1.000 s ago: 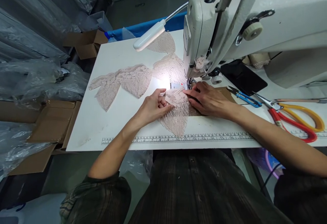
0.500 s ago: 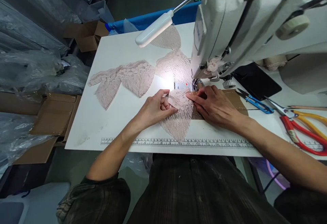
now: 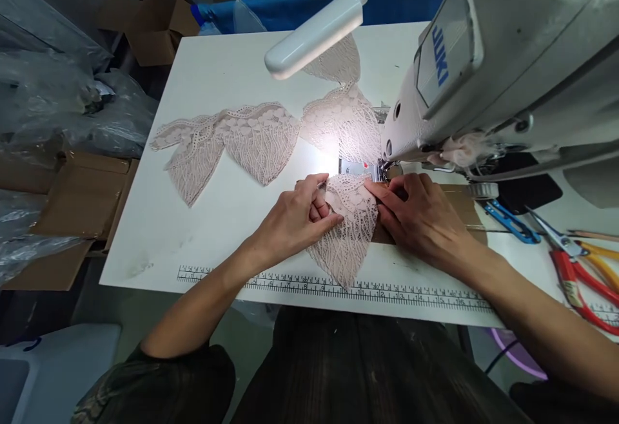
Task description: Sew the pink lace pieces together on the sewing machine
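A pale pink lace piece lies just in front of the presser foot of the sewing machine, its pointed end toward me. My left hand pinches its left edge between thumb and fingers. On its upper right corner, the fingertips of my right hand press the lace closed against the table, close to the foot. Behind the foot a joined lace piece spreads under the lamp's light. Further left lies a chain of lace pieces, flat on the table.
A white lamp hangs over the table, which has a printed ruler along its front edge. To the right lie blue thread snips, red and yellow scissors and a black phone-like slab. Cardboard boxes stand at left.
My view has leaned in closer, so the machine looms larger and further right. Both hands keep their hold on the lace, and the lace has barely moved relative to the presser foot.
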Tool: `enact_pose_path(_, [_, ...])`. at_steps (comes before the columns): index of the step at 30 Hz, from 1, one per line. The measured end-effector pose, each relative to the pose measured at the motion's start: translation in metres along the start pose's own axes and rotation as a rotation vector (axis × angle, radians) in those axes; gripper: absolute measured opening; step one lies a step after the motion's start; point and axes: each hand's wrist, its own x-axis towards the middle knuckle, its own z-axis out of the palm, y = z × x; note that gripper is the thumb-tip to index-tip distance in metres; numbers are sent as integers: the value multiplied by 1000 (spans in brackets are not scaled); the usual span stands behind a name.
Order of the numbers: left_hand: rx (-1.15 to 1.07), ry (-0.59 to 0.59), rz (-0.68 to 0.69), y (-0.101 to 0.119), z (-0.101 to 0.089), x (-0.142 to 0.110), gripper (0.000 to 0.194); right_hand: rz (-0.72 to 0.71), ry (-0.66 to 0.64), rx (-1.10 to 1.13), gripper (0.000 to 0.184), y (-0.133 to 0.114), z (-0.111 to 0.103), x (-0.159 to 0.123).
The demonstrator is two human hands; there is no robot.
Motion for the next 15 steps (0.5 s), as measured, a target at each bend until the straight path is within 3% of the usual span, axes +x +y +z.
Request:
enact_pose_path(8, [5,23,-5,2,-1,3,59,-19,22,28,45,2,3,-1])
enact_pose_path(11, [6,20,-7,0,-2,3,60,-18,24,150,49,13,0,0])
enact_pose_path(15, [-59,-10,-30,-5,-3,5,68,82,-84,376,52,37,-10,1])
